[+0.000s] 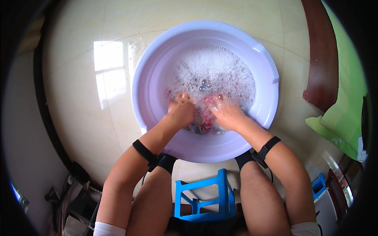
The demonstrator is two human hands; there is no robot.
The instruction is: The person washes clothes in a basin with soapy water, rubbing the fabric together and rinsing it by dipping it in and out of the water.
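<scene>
A wide lavender plastic basin [153, 82] holds water topped with white soap foam [215, 65]. Pink-and-red patterned cloth [208, 119] shows through the suds between my hands, and most of it is under water. My left hand [181, 107] is dipped into the left part of the foam, its fingers bent and partly covered. To the right, my right hand [226, 110] rests in the suds against the cloth, with foam over its fingers. Whether either hand grips the fabric is hidden by water and bubbles. Black straps circle both forearms.
The basin stands on glossy beige floor tiles [79, 88] with water drops to its left. A blue plastic stool [200, 185] is between my legs. Dark red wooden furniture [322, 53] and a green cloth [342, 124] are at right. Assorted items lie lower left.
</scene>
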